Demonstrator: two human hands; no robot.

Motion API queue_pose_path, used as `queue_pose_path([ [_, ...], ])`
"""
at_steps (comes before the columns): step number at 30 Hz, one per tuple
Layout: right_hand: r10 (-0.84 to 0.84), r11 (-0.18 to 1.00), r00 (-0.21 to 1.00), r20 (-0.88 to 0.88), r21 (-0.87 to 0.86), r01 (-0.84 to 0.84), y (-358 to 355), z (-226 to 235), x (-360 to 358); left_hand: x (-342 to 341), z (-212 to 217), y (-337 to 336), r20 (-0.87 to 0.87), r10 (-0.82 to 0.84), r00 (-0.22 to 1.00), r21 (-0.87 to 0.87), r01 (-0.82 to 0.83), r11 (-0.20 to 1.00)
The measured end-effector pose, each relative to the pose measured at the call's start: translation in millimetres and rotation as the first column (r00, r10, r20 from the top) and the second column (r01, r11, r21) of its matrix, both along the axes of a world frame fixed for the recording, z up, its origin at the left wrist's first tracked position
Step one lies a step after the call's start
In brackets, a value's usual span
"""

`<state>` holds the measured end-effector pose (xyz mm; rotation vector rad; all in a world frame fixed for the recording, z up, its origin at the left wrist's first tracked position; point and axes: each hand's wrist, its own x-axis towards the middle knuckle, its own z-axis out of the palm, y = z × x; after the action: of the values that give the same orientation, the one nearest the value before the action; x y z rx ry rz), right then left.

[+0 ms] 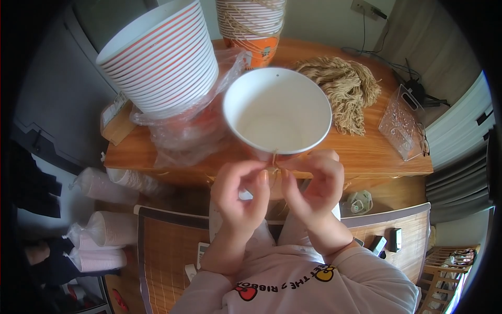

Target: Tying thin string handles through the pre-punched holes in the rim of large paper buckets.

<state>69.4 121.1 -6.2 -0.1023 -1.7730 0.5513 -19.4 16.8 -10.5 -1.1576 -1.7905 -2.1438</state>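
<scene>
My left hand (241,192) & right hand (314,183), fingers curled, meet fingertip to fingertip, pinching twine (274,163) at rim of white paper bowl (277,112) w/ thumbs up.

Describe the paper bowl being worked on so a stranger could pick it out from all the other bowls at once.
Start at the wooden table and go to its near edge. There a single white paper bowl stands open and empty, just above the left hand and right hand, which pinch a thin string at its rim. The other bowls sit nested in tall striped stacks; this one is alone.
</scene>
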Motion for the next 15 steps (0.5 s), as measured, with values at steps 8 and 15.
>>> queue_pose_path([
  [8,0.4,0.68,0.9,-0.175,-0.602,-0.419,-10,-2,5,-7,2,-1,0.467,-0.426,0.775,0.131,0.415,0.9],
  [15,0.328,0.732,0.935,-0.132,-0.59,-0.34,-5,-18,4,-7,-5,6,0.493,-0.502,0.711,0.155,0.496,0.854],
])
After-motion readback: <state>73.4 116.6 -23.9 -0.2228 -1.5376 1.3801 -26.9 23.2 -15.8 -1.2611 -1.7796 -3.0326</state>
